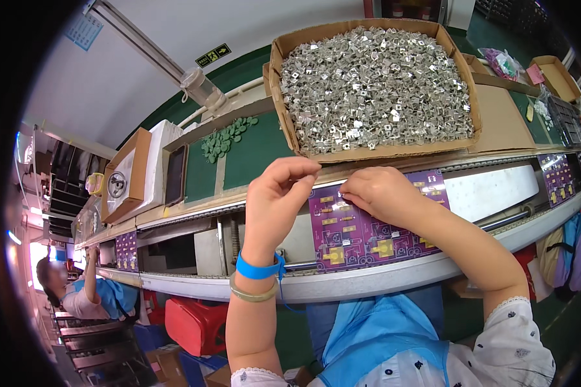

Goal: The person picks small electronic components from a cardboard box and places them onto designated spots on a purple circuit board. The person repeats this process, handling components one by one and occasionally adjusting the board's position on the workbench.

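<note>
A purple circuit board (361, 248) with yellow and white components lies on the conveyor rails in front of me. Over its upper left part, my right hand (384, 193) is closed in a pinch, fingertips down at the board's surface; whatever they grip is too small to make out. My left hand (277, 197), with a blue wrist strap (257, 269) and a bangle on its arm, is raised beside the board's left edge. Its thumb and fingers are drawn together near the front of a cardboard box (361, 155) heaped with small silvery metal parts (374, 90). Anything between them is hidden.
More purple boards sit along the conveyor, right (557, 180) and left (126, 251). Green discs (223, 138) lie on the green bench left of the box. A person (93, 290) works at far left; another person's arm shows at the right rim. A red stool (197, 326) stands below.
</note>
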Available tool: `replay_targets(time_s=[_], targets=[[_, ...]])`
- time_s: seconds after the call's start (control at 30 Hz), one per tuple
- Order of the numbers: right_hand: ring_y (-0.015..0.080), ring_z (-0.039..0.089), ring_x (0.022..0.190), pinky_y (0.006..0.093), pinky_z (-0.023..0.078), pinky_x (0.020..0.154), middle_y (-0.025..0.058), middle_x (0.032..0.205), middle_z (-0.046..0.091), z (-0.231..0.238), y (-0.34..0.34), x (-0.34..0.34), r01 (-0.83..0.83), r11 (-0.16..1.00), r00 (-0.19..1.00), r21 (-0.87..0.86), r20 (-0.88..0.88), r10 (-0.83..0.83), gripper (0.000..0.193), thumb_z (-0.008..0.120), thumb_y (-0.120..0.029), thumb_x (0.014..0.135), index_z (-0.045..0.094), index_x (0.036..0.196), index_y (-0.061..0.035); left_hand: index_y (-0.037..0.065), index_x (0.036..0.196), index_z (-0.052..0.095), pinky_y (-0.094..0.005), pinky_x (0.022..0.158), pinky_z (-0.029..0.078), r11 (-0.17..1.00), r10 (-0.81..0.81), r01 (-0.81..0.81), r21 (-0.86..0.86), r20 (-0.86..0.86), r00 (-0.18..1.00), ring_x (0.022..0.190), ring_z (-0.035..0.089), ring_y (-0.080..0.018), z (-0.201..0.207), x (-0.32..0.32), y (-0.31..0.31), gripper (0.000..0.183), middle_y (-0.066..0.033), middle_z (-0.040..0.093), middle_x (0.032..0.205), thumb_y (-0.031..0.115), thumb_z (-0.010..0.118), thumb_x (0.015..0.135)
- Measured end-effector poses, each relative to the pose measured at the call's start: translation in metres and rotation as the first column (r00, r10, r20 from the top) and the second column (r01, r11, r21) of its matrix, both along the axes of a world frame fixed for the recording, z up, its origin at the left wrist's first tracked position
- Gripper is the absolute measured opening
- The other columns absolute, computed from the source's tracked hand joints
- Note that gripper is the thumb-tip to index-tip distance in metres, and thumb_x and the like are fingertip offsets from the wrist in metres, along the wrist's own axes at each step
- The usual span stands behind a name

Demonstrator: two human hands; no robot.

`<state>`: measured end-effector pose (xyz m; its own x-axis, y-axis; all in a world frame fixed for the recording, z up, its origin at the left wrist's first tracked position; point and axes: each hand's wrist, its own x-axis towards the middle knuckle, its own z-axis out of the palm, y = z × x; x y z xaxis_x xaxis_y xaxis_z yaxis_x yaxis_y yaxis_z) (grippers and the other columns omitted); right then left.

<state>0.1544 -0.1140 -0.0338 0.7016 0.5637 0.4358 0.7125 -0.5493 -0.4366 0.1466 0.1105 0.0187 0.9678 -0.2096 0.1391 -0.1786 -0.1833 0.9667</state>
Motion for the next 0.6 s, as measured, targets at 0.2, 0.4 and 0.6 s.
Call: replay_targets(time_s=[0.2,0.4,0.6], targets=[[0.0287,0.07,0.083,0.0411,0.056,0.074,0.0077,0.088,0.072,-0.008,0.008,0.005,0.014,0.99,0.993,-0.139,0.121,0.003,0.009,0.073,-0.015,0.083,0.072,0.088,-0.007,-0.001,0.11,0.073,-0.0244,0.081,0.053,0.982,-0.052,0.051,0.181,-0.003,0.999,0.095,0.063,-0.012,-0.018,-0.015,0.025,0.021,-0.0075,0.065,0.113,-0.003,0.066,0.09],[0.028,0.069,0.086,0.0411,0.055,0.077,0.0074,0.087,0.069,-0.006,0.011,0.005,-0.001,0.992,0.993,-0.125,0.113,0.015,0.008,0.068,-0.015,0.081,0.072,0.084,-0.0081,0.001,0.117,0.07,-0.0297,0.084,0.058,0.936,-0.065,0.029,0.351,0.09,0.994,0.093,0.072,-0.018,-0.03,-0.022,0.02,0.033,-0.0112,0.074,0.1,-0.004,0.072,0.084],[0.0281,0.068,0.084,0.0405,0.054,0.075,0.0066,0.088,0.069,0.014,0.0,-0.006,0.067,0.997,0.984,0.033,0.161,-0.072,0.008,0.073,-0.014,0.082,0.072,0.088,-0.0085,0.006,0.112,0.07,-0.0382,0.076,0.057,0.779,-0.234,-0.008,0.627,0.302,0.924,0.086,0.071,-0.0309,-0.036,-0.02,0.013,0.029,-0.0151,0.072,0.098,0.002,0.072,0.083]])
